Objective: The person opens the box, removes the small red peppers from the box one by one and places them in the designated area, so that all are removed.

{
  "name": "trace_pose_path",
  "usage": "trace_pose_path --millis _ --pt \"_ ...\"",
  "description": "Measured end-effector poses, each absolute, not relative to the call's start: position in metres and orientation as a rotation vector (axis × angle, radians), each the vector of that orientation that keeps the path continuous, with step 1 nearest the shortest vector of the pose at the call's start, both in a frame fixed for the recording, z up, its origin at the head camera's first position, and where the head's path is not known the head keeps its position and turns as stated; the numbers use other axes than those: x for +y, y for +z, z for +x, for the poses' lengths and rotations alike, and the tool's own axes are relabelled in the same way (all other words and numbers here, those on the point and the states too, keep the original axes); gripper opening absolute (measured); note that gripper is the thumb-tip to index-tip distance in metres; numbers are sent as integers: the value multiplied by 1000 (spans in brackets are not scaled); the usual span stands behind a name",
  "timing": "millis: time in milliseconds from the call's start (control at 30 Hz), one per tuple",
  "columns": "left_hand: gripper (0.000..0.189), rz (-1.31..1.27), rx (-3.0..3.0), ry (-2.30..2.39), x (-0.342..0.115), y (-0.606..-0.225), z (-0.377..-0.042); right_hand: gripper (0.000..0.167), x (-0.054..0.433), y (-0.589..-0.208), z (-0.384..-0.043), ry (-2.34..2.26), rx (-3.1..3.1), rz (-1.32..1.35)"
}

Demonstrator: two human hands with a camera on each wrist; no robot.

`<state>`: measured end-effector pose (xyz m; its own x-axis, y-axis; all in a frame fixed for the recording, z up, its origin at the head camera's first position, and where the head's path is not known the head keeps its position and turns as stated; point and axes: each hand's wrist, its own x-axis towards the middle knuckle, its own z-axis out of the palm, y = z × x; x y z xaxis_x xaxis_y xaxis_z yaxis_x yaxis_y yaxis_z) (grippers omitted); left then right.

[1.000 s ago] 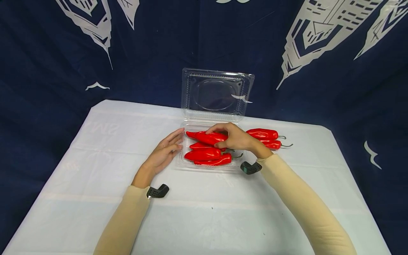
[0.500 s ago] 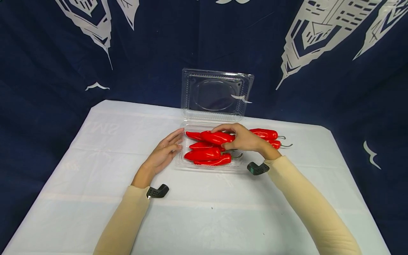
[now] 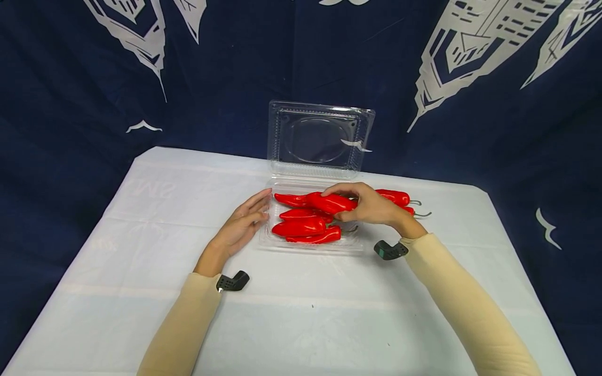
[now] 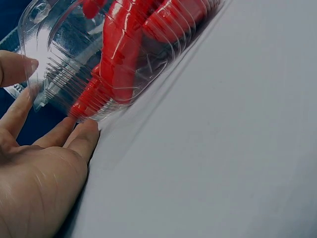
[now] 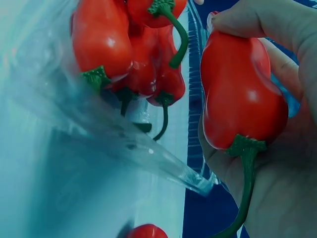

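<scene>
My right hand (image 3: 371,205) grips a long red chili pepper (image 3: 331,202) over the back part of a clear plastic clamshell box (image 3: 305,247). In the right wrist view this pepper (image 5: 242,94) lies between thumb and fingers, its green stem hanging towards the wrist. Several other red peppers (image 3: 301,227) lie in the box, stems pointing right; one reaches out left of the held pepper. Along the left wall, my left hand (image 3: 237,227) has its fingers extended. Its fingertips (image 4: 89,126) touch or nearly touch the ribbed wall (image 4: 59,74) in the left wrist view.
The hinged lid (image 3: 320,138) stands raised behind the box. More red peppers (image 3: 397,197) lie on the white table (image 3: 282,324) to the right, partly hidden by my right hand. A dark blue printed curtain (image 3: 301,62) hangs behind the table.
My right hand has slid to the right with the pepper, baring more of the pepper at the back of the box. The left hand stays at the left wall.
</scene>
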<state>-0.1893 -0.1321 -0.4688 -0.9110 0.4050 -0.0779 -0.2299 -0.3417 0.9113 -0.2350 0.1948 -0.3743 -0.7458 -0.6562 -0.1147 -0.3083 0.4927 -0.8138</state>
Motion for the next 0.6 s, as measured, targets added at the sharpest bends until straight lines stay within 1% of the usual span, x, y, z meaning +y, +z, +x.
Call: trace_pose_path --millis 400,600 --pt "66 224 1515 2286 -132 -468 -190 52 222 -375 -230 -1234 2338 -794" --pt "66 227 1512 2291 -133 -468 -189 53 238 -373 -226 -1256 2369 -712"
